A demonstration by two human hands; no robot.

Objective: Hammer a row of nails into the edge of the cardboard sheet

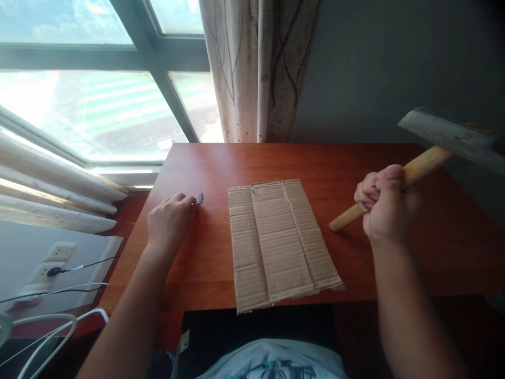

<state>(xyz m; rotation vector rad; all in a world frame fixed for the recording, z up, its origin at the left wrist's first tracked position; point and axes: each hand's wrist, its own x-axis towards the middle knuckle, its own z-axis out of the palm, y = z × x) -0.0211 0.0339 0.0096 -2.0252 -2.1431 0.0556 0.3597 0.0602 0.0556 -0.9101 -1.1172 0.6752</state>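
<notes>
My right hand [389, 202] is wrapped round the wooden handle of a hammer [426, 164]. The hammer is raised over the right side of the table, its grey metal head up and to the right, partly out of view. On the left, the fingers of my left hand [171, 218] pinch several thin metal nails [199, 198], whose ends poke out past the fingertips. Between my hands a flat, creased piece of cardboard [278, 237] lies on the table. A tiny dark speck shows near its top edge, too small to name.
The reddish-brown wooden table [213, 163] reaches a grey wall at the back. A window [110, 110] and patterned curtains [244, 68] stand behind and to the left. Wall sockets [59, 252] and white cables [59, 321] are at the lower left.
</notes>
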